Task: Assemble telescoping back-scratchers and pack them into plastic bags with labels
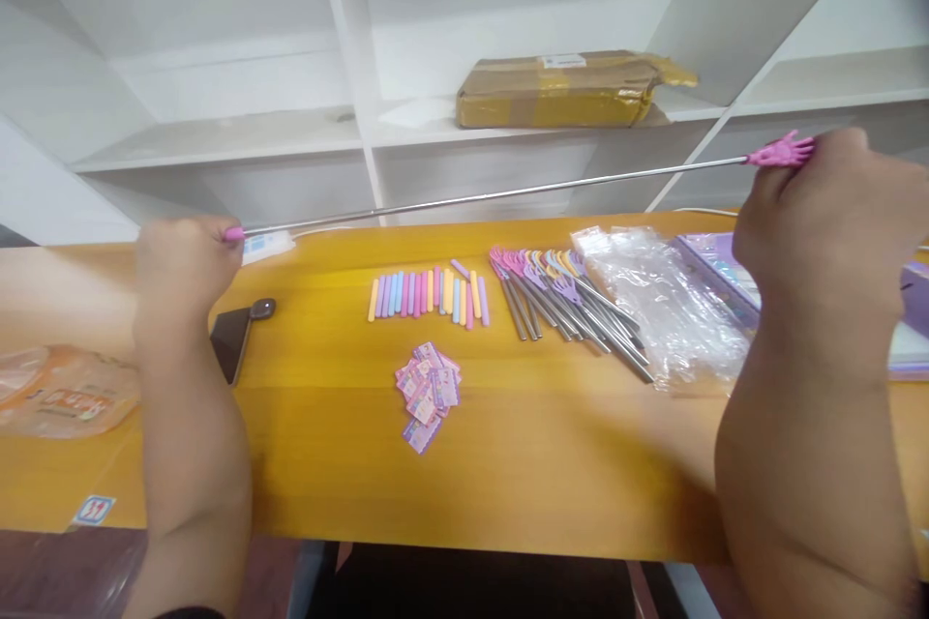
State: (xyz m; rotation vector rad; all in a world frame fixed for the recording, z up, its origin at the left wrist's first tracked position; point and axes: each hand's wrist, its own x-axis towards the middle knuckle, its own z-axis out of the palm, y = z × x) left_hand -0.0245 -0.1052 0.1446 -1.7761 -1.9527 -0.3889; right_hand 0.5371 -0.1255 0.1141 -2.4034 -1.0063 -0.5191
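Note:
A telescopic back scratcher [494, 196] is stretched out between my two hands above the table. My left hand [185, 261] is closed around its pink handle end, of which only a tip shows. On the other side my right hand [827, 184] grips the pink hand-shaped head. Below lie a row of pastel handle tubes [428, 293], a pile of small printed cards [428, 392], and a heap of back scratchers [566, 295] with coloured heads and bare metal rods.
Clear plastic bags [660, 300] lie right of the heap, beside purple packaging [715, 261]. A phone [230, 338], a small black object [262, 309] and an orange plastic bag [69, 392] are at left. A taped carton [558, 97] sits on the white shelf [406, 131] behind.

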